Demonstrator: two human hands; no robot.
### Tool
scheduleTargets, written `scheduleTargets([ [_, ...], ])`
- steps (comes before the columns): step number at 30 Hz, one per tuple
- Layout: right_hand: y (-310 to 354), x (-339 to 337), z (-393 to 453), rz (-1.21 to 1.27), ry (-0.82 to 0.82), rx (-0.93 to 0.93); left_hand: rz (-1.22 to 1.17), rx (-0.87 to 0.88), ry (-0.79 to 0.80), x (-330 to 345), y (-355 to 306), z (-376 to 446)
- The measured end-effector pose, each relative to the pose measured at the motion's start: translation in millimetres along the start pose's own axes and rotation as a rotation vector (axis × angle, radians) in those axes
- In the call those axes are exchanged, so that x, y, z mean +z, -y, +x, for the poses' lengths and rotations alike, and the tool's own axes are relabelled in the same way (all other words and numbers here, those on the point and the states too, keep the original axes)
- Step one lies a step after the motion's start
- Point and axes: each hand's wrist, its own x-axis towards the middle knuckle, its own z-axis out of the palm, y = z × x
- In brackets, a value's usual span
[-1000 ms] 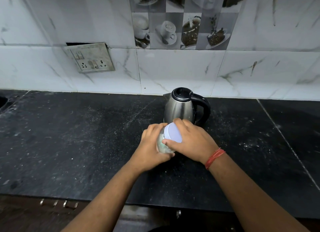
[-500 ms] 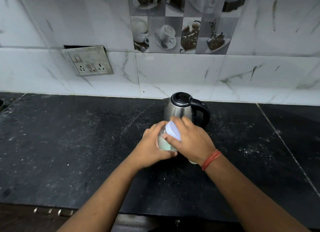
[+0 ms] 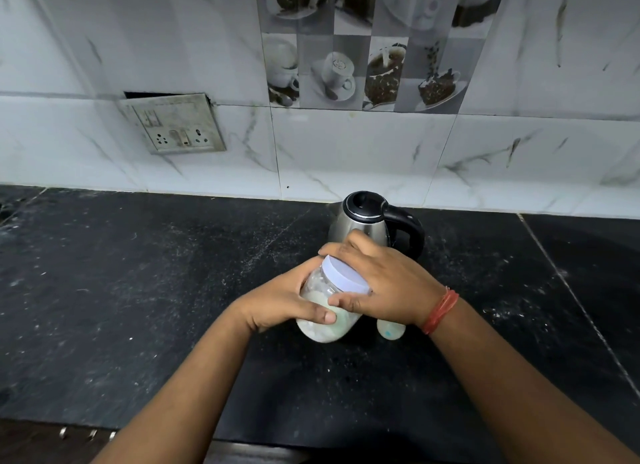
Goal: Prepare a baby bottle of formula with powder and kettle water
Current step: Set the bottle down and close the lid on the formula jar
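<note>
A clear plastic jar [image 3: 323,328] of white powder is tilted in front of me over the black counter. My left hand [image 3: 284,299] wraps around the jar's body. My right hand [image 3: 384,282] grips its white lid [image 3: 344,275] from above. A steel kettle [image 3: 363,223] with a black lid and handle stands just behind my hands, close to the wall. Under my right wrist a small white rounded object with a blue dot [image 3: 390,330], possibly the baby bottle, shows only in part.
The black stone counter [image 3: 138,290] is dusted with white specks. A switch and socket plate [image 3: 175,124] hangs loose on the marble-tiled wall at the left. The counter's front edge runs along the bottom, with drawer handles [image 3: 88,434] below it.
The jar now shows more of its body and tilts toward me. My right hand has shifted around the lid. The white object under my right wrist has come into view.
</note>
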Motion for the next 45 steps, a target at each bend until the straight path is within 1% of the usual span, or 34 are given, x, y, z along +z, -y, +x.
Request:
scheduleTargets([
  [1,1,3,1,-0.018,-0.032,0.020,0.008,0.006,-0.032,0,-1,1],
  [3,2,10,4,-0.079,-0.075,0.120,0.066,0.032,-0.147,2,1,5],
  [6,6,23,11,-0.169,-0.099,0.337,0.312,0.074,-0.362,12,3,15],
  [7,10,26,13,-0.166,-0.092,0.402,0.370,0.080,-0.414,16,4,17],
  [9,13,24,18,-0.120,-0.025,0.484,0.387,0.076,-0.449,19,7,19],
  [10,10,21,19,-0.089,0.035,0.494,0.381,0.064,-0.446,17,11,20],
  [13,-3,-4,16,-0.051,0.293,0.483,0.340,0.048,-0.416,10,17,20],
  [14,-7,-15,15,-0.082,0.340,0.461,0.305,0.048,-0.407,6,18,20],
  [15,-10,-24,14,-0.137,0.354,0.438,0.284,0.046,-0.398,3,17,19],
  [17,-17,-37,13,-0.191,0.263,0.373,0.290,0.037,-0.367,-2,15,19],
  [18,-21,-38,14,-0.163,0.215,0.325,0.295,0.035,-0.344,-4,12,19],
  [20,-21,-38,16,-0.054,0.189,0.180,0.294,0.038,-0.301,-6,8,19],
  [22,-21,-30,18,-0.042,0.204,0.072,0.299,0.038,-0.267,-5,3,19],
  [24,-21,-20,19,-0.041,0.144,0.117,0.323,0.043,-0.283,-3,1,22],
  [27,-15,0,19,-0.059,-0.039,0.299,0.463,0.093,-0.394,5,1,27],
  [29,-12,8,21,-0.012,-0.088,0.442,0.557,0.131,-0.467,12,1,30],
  [30,-12,8,22,0.029,-0.065,0.500,0.581,0.141,-0.477,14,2,30],
  [32,-12,-3,20,0.051,0.047,0.559,0.570,0.127,-0.453,14,5,29],
  [34,-18,-18,15,-0.075,0.117,0.528,0.499,0.091,-0.415,10,8,25],
  [36,-26,-30,10,-0.173,0.109,0.446,0.437,0.068,-0.382,6,7,22],
  [37,-29,-34,9,-0.132,0.112,0.393,0.414,0.064,-0.363,4,6,21],
  [39,-29,-37,7,0.000,0.173,0.231,0.377,0.057,-0.326,1,4,20],
  [40,-28,-37,7,0.027,0.196,0.153,0.370,0.050,-0.306,0,4,20],
  [42,-26,-32,8,0.022,0.183,0.092,0.365,0.047,-0.284,-1,2,21],
  [45,-21,-17,9,-0.009,0.075,0.212,0.404,0.098,-0.330,5,-2,22],
])
